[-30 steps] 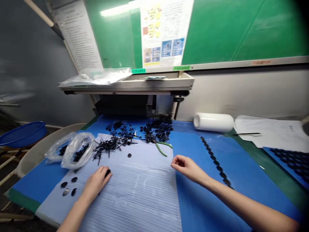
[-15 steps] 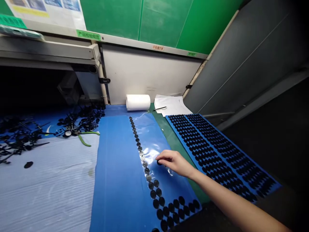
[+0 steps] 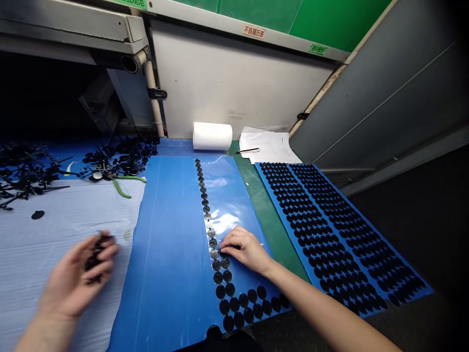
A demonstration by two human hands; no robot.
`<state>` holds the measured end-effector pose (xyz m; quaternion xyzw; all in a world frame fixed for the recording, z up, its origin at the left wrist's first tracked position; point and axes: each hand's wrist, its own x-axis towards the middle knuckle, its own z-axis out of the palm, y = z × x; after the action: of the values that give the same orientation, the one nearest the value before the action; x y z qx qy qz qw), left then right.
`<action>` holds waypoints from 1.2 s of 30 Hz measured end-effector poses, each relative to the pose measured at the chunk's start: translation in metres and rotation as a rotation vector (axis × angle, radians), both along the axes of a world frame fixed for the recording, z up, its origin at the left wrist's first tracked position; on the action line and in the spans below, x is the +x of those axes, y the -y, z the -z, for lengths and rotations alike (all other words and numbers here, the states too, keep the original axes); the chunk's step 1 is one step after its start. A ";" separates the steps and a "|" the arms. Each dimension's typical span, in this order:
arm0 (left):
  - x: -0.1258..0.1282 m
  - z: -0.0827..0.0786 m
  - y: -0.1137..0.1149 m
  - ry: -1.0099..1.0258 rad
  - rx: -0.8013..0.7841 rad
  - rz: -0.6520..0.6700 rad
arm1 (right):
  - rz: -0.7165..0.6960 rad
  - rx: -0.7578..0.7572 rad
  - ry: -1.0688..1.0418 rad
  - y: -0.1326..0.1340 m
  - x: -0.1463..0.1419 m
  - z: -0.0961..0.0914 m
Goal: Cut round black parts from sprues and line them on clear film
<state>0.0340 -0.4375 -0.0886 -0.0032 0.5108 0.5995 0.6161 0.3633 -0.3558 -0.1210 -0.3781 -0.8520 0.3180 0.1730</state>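
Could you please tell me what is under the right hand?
The right hand covers clear film on a blue sheet, near black discs; what lies beneath its palm is hidden.

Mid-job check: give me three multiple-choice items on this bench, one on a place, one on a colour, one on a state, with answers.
1. Where do the green-handled pliers lie?
A. On the papers
B. Beside the black plastic pieces, at the top edge of the light-blue sheet
C. On the white roll

2. What colour are the discs on the clear film?
A. Black
B. White
C. Green

3. What is the left hand doing?
A. Gripping the pliers
B. Lying empty on the film
C. Holding small black pieces above the sheet

Answers: B, they lie there; A, the rows show black; C, pieces show between its fingers.
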 end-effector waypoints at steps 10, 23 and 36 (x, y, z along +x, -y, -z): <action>0.127 0.021 0.008 0.147 0.024 0.380 | 0.009 0.041 0.077 -0.001 -0.003 0.004; 0.144 0.028 0.010 0.226 -0.009 0.405 | 0.037 0.193 0.081 0.011 -0.003 0.004; 0.168 0.027 0.009 0.148 -0.046 0.465 | -0.310 0.167 -0.102 0.029 -0.016 -0.016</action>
<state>0.2024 -0.4464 -0.1153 0.0567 0.4648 0.4280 0.7730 0.3475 -0.3844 -0.1047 -0.2101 -0.9137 0.2878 0.1956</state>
